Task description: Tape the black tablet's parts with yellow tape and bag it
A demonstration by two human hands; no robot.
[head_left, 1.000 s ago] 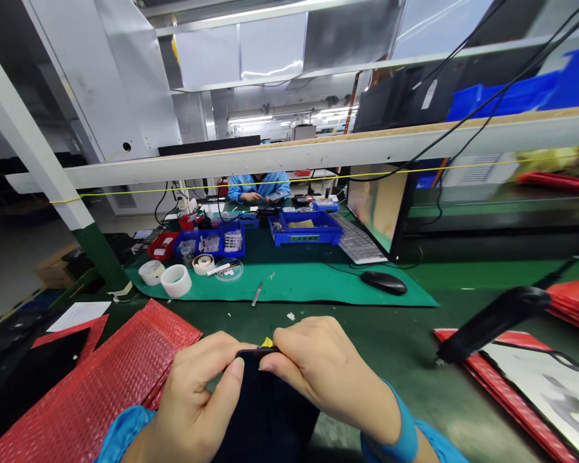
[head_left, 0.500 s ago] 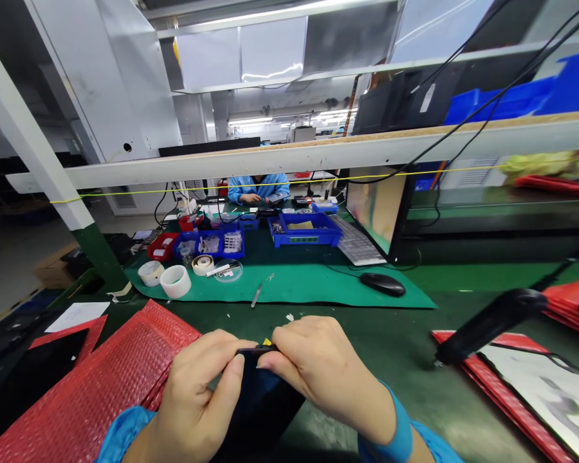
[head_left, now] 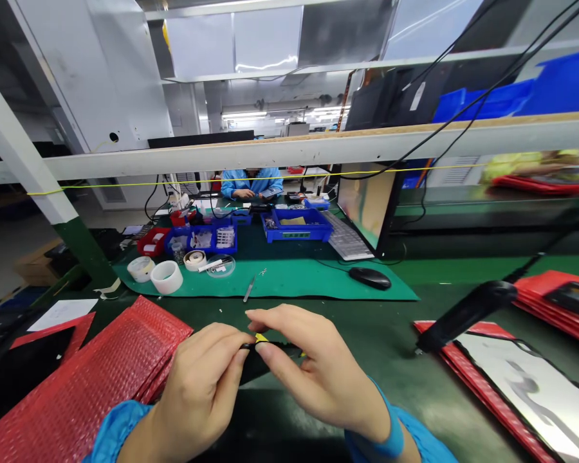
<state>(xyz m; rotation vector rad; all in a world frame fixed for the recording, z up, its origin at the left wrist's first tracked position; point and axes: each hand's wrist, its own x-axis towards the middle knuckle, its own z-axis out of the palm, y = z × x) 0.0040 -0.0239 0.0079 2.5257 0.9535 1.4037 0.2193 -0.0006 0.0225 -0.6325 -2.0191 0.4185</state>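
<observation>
Near the front of the bench, my left hand [head_left: 195, 379] pinches the edge of a thin black flat panel [head_left: 255, 369], seen almost edge-on. A small yellow tab [head_left: 261, 337] sticks up at its far edge, between my hands. My right hand [head_left: 321, 366] arches over the panel's right part; its thumb touches the edge beside the yellow tab, while its forefinger stretches out above, apart from the thumb. Much of the panel is hidden behind my hands. Beyond them, tweezers [head_left: 249, 289] lie on the green mat [head_left: 299, 278].
Red bubble-wrap bags [head_left: 91, 366] lie at left. An electric screwdriver [head_left: 468, 315] stands at right beside a white-faced panel [head_left: 531, 379] on red bags. Tape rolls [head_left: 166, 277], blue trays [head_left: 296, 235], a mouse [head_left: 369, 278] and a keyboard [head_left: 345, 236] sit farther back. A co-worker [head_left: 251, 183] sits opposite.
The black panel has tipped from a steep slant to nearly edge-on. My right forefinger has lifted off its edge and stretched out, and more of the yellow tab shows.
</observation>
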